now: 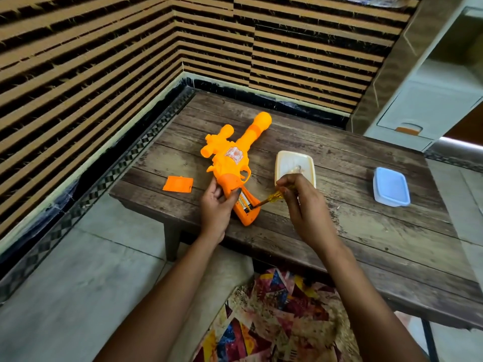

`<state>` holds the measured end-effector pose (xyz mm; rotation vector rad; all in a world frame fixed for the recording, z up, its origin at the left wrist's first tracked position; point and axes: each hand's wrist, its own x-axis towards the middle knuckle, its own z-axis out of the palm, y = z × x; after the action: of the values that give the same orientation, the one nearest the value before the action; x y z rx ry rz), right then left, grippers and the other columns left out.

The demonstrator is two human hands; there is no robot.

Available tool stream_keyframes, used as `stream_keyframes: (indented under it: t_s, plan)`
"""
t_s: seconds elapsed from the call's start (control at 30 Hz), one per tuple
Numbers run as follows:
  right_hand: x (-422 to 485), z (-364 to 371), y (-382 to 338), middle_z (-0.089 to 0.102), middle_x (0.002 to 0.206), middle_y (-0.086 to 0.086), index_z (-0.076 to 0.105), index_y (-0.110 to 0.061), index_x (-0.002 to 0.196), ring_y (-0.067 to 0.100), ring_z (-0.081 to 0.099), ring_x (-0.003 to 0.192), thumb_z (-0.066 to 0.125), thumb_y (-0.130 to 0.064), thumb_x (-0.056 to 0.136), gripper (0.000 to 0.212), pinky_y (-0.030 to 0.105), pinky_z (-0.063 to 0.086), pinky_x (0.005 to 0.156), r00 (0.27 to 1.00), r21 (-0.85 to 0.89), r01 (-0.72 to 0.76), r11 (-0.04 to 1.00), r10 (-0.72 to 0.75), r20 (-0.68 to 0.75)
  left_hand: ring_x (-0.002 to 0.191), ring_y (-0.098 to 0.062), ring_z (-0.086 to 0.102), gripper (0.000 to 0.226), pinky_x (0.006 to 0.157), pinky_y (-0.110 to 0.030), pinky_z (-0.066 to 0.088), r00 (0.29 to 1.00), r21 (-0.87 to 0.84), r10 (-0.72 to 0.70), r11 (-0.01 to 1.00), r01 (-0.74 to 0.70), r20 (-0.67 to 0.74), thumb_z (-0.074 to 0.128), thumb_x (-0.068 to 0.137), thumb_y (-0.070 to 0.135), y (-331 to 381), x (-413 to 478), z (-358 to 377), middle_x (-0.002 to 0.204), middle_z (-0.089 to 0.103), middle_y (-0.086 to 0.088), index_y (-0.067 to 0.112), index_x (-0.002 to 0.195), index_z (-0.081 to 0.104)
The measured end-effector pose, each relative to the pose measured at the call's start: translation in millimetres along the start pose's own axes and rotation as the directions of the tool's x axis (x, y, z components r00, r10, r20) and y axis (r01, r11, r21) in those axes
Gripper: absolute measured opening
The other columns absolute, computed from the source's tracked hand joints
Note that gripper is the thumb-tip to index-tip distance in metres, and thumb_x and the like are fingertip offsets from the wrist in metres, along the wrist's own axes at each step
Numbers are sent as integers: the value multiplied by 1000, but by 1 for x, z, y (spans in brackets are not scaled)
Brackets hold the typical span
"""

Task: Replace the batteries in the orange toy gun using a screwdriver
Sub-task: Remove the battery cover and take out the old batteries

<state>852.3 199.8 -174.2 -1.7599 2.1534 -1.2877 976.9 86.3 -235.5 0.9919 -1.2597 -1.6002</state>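
The orange toy gun (231,150) lies on the wooden table (366,231), barrel pointing away from me. Its handle is open and batteries (244,201) show inside the compartment. My left hand (217,205) grips the handle from the left side. My right hand (303,205) holds a yellow-handled screwdriver (271,198), whose tip pokes into the near end of the battery compartment. The orange battery cover (178,184) lies flat on the table to the left of the gun.
An open cream-coloured plastic box (295,163) with small items inside stands just behind my right hand. Its pale blue lid (390,186) lies further right. The table stands in a corner of striped walls; a patterned cloth (274,317) covers my lap.
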Motion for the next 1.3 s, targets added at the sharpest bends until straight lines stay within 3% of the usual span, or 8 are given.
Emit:
stream_keyframes:
  t_s: [0.23, 0.4, 0.5, 0.67, 0.87, 0.97, 1.1, 1.3]
  plan:
    - [2, -8, 2, 61, 91, -7, 60, -9, 99, -7, 54, 80, 54, -9, 92, 10, 5, 39, 68, 996, 82, -83, 993, 81, 34, 88, 5, 65, 61, 75, -15, 52, 1000, -1, -1, 1000, 1, 4, 63, 83, 0, -1, 0, 0, 113, 62, -1, 8, 138, 39]
    - [4, -16, 4, 69, 82, 1, 57, -31, 82, 11, 59, 66, 68, -9, 83, 25, 24, 48, 62, 960, 145, -279, 949, 269, 84, 87, 4, 65, 61, 76, -17, 53, 1000, -11, -4, 1000, 4, -1, 62, 83, -2, -1, 1, 1, 114, 62, -3, 7, 138, 40]
    - [-1, -11, 4, 69, 74, 5, 55, -31, 77, 17, 63, 63, 68, -8, 82, 27, 34, 51, 62, 934, 220, -354, 909, 358, 24, 86, 3, 66, 60, 74, -17, 53, 1000, -22, -8, 1000, 8, -3, 62, 83, -4, -2, 1, 1, 113, 62, -3, 6, 138, 40]
    - [-17, -2, 8, 67, 73, 1, 55, -23, 78, 5, 63, 58, 66, -1, 82, 25, 23, 53, 62, 844, 455, -434, 778, 528, -97, 85, 5, 65, 59, 72, -16, 53, 1000, -28, -14, 1000, 14, -11, 61, 83, -4, -2, 1, 1, 114, 62, -3, 7, 137, 40]
    - [-39, 25, 5, 66, 77, 6, 57, -16, 80, 4, 63, 59, 62, 4, 82, 21, 25, 54, 64, 733, 661, -480, 576, 677, -58, 84, 7, 65, 56, 73, -15, 52, 1000, -14, -12, 1000, 11, -12, 61, 83, -4, -1, 1, 0, 113, 62, -3, 6, 135, 43]
    - [-35, 22, 2, 67, 78, 4, 57, -23, 80, 17, 65, 70, 65, -2, 82, 23, 38, 54, 71, 761, 533, -472, 703, 630, -157, 85, 6, 65, 56, 73, -15, 52, 1000, -10, 1, 1000, -1, -10, 61, 83, -5, -1, -1, 1, 113, 62, -2, 5, 135, 42]
    - [-19, 0, -11, 63, 78, -10, 56, -24, 88, 10, 61, 69, 65, -6, 84, 20, 26, 49, 66, 913, 186, -330, 926, 363, -186, 85, 7, 64, 57, 73, -14, 52, 1000, -10, 1, 1000, -1, -3, 61, 83, -4, -2, -1, 2, 114, 61, -2, 7, 135, 42]
    - [4, -9, -25, 60, 79, -3, 59, -13, 99, 11, 55, 65, 63, -13, 86, 14, 20, 39, 59, 966, -88, -255, 963, 257, 8, 86, 9, 64, 58, 72, -13, 51, 1000, -8, 12, 1000, -12, -2, 61, 83, -3, 0, -2, 2, 114, 60, -1, 7, 136, 40]
